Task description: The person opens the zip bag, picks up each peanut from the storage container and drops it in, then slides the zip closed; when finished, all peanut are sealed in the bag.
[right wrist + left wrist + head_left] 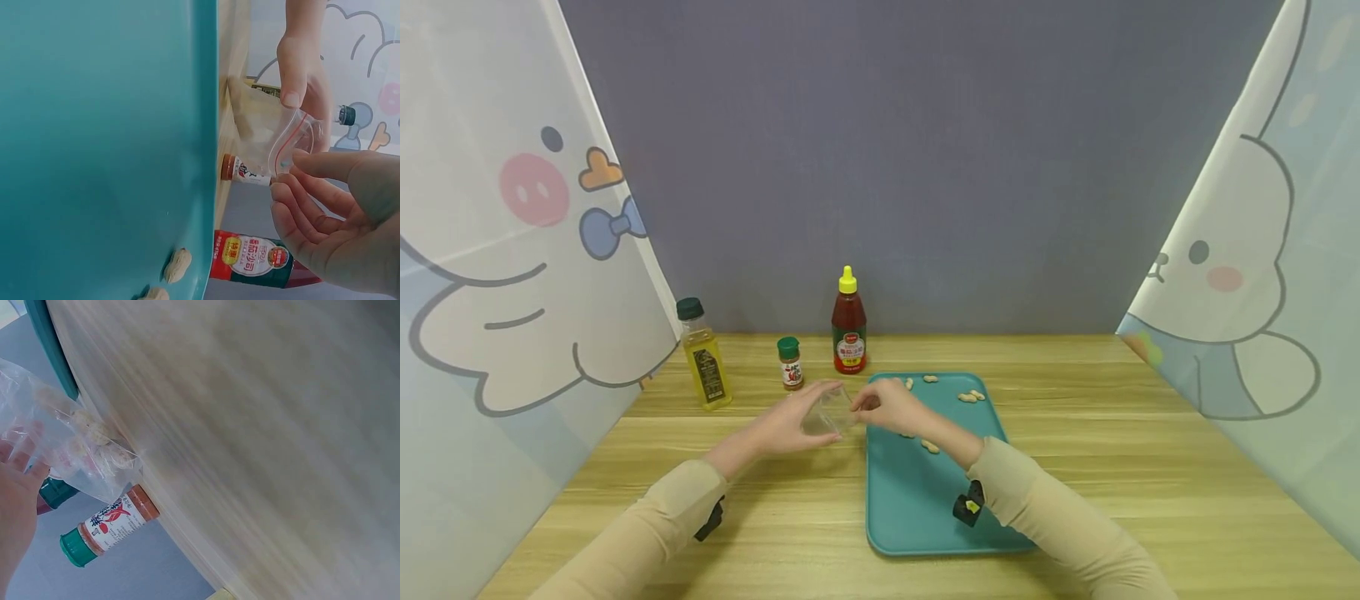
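My left hand [786,423] grips a clear zip bag [837,408] beside the tray's left edge, thumb on one side and fingers on the other. In the right wrist view the bag's mouth, marked by a red zip line, gapes between the two hands. Several peanuts [92,428] show through the plastic in the left wrist view. The right hand [891,406] has its thumb and curled fingertips at the bag's mouth; whether they pinch the rim or a small item I cannot tell. More peanuts [967,397] lie on the teal tray [917,508] under the right forearm.
Left of the tray, a small spice jar [790,364] with a green cap stands behind the left hand. A ketchup bottle [849,329] with a yellow tip is at the back, and an oil bottle [706,358] farther left. A grey panel [880,167] closes off the table's back.
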The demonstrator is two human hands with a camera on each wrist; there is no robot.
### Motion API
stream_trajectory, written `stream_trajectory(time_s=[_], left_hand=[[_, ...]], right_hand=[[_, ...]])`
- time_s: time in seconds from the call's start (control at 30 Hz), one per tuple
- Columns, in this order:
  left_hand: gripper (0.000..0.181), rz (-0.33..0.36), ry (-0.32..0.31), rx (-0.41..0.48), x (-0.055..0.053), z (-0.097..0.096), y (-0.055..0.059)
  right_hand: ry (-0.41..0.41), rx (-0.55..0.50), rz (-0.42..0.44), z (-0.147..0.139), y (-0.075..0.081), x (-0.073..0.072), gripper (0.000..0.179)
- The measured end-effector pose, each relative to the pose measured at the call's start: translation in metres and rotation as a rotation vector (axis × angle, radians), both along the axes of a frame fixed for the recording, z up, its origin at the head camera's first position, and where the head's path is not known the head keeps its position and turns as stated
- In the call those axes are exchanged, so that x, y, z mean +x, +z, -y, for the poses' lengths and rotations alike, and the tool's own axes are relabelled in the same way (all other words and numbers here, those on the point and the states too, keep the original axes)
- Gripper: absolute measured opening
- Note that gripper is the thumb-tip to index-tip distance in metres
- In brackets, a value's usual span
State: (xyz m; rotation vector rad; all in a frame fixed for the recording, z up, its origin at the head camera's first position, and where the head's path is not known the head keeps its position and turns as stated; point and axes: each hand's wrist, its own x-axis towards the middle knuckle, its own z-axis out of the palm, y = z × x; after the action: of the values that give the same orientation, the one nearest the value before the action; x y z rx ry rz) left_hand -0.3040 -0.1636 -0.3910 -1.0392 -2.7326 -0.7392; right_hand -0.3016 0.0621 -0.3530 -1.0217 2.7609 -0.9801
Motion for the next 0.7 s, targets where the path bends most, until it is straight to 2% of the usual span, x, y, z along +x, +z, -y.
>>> stream_trajectory(time_s=[0.4,0.6,0.7], left_hand=[[0.081,0.009,0.016,0.008,0.0,-0.001,0.0],[0.081,-0.007,0.003,0.011,-0.002,-0.001,-0.002],[0.081,-0.007,0.001,0.01,-0.002,0.0,-0.002]], right_hand=[[0.016,-0.102,-0.057,-0.019,0.001,0.003,0.014],[0.001,-0.074,-0.03,-0.037,0.001,0.005,0.019],[0.015,-0.053,-0.047,-0.047,-0.001,0.005,0.02]])
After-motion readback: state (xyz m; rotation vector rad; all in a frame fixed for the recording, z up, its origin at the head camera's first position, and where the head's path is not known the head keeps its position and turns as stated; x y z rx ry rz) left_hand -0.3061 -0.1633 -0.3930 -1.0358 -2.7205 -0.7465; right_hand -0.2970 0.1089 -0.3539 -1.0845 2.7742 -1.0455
